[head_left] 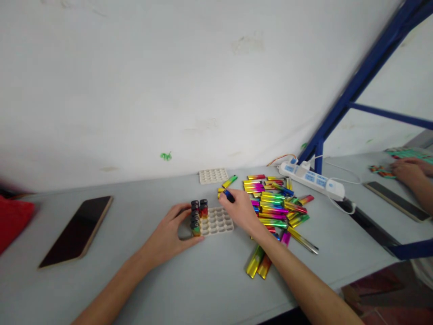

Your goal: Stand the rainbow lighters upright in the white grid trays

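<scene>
A cream tray with rows of round-edged slots (218,222) lies on the table, several black-topped lighters (195,215) standing upright along its left side. My left hand (171,232) curves around that left end, thumb at the front corner and fingers behind the lighters, gripping the tray. Above the tray's back right corner, my right hand (239,208) pinches a lighter with a blue end (229,196); its yellow part shows past the fingers. Right of that hand spreads a loose pile of shiny, many-coloured lighters (274,210).
A second cream tray (214,175) lies by the wall, near a yellow-green lighter (230,181). At left are a phone (77,230) and something red (13,221). A power strip (311,179) lies beside the blue frame (355,81). Beyond it, another person's hands (411,169) are visible.
</scene>
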`<state>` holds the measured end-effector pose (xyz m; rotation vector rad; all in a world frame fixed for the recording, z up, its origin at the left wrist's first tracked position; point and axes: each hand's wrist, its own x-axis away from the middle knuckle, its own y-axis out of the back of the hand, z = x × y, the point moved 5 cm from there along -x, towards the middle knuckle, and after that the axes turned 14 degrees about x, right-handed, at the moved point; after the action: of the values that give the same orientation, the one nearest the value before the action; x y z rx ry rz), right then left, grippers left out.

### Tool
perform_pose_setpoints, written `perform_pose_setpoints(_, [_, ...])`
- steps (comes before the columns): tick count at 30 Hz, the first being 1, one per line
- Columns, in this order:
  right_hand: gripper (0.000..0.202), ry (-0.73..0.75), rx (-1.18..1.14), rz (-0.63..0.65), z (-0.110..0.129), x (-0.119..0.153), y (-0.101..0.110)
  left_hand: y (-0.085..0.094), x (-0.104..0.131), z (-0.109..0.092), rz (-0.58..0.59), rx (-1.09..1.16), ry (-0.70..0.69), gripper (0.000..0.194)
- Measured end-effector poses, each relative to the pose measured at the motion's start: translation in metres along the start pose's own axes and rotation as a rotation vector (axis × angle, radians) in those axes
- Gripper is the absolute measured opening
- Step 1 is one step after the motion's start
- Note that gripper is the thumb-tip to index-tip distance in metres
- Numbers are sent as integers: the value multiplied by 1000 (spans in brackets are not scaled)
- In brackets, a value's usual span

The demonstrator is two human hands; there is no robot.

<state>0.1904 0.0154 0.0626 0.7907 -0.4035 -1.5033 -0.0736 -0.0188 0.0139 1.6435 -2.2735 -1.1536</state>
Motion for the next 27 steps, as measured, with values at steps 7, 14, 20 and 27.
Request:
perform_pose_setpoints(7, [56, 14, -54, 12, -3, 1, 0, -2, 0, -1, -6, 16, 16, 57])
perform_pose_setpoints(14, [54, 26, 0, -21, -4, 4, 1, -3, 0, 0, -9, 37, 12, 60])
perform_pose_setpoints(20, [40, 4, 61, -74, -7, 3, 0, -3, 0, 2, -7, 25, 5, 63])
perform_pose_setpoints(27, [40, 333, 130, -10, 6, 11, 6, -4, 0, 0, -6, 43, 11, 63])
